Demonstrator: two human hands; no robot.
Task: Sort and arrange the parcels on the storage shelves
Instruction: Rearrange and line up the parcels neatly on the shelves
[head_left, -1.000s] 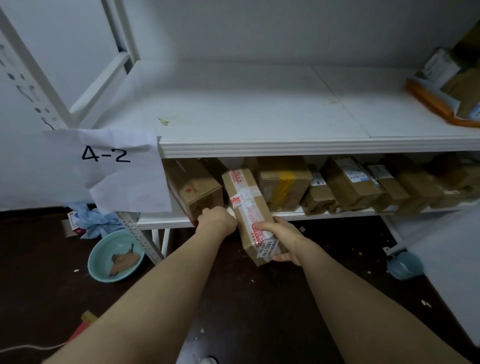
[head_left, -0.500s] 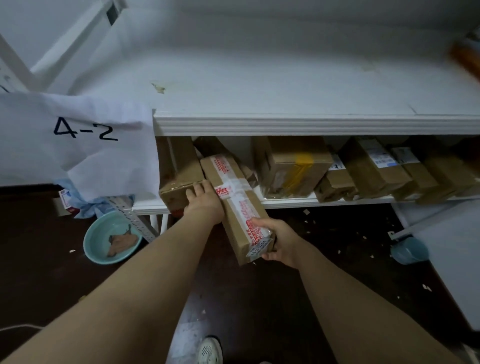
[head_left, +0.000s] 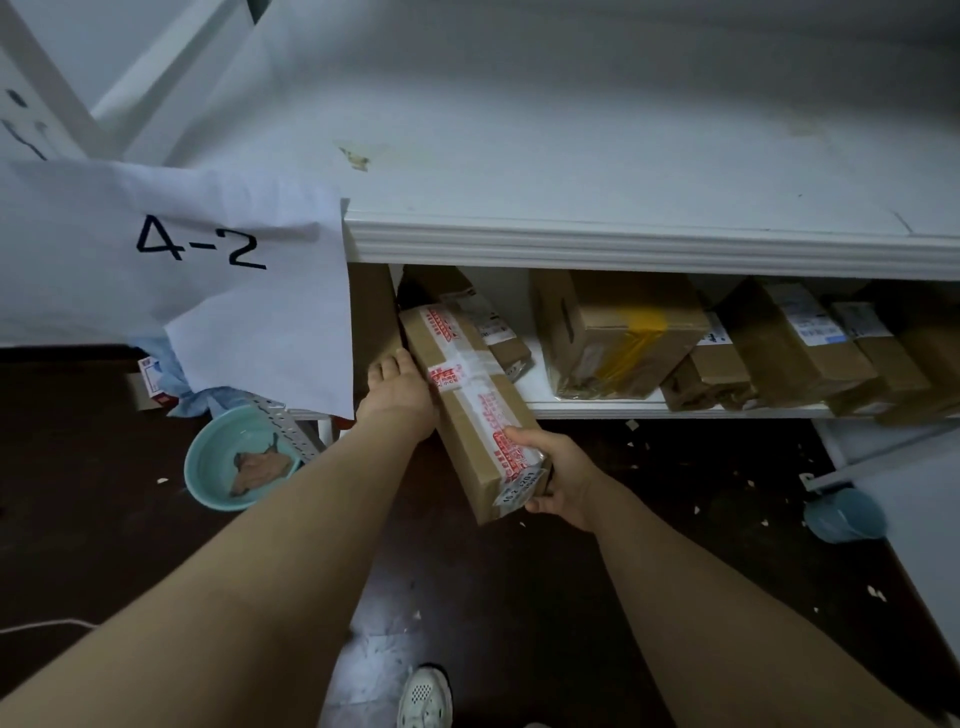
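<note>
Head view: long parcel (head_left: 467, 410) with red-printed tape lies slanted, far end in on the lower shelf (head_left: 587, 410), near end hanging out past the shelf edge. Right hand (head_left: 558, 483) grasps that near end, thumb on top, fingers wrapped beneath. Left hand (head_left: 397, 389) has fingers straight, laid against the brown box (head_left: 371, 322) at far left, just beside the parcel's flank.

Risks, as judged:
- The slot between brown box and small labelled parcel (head_left: 493, 332) looks tight. A push at this angle may jam, or shove the small parcel backwards.
- Left fingers sit where the long parcel closes in, so a pinch is possible.
- The grip is at one end only. A slip drops the overhanging end to the floor.
</note>
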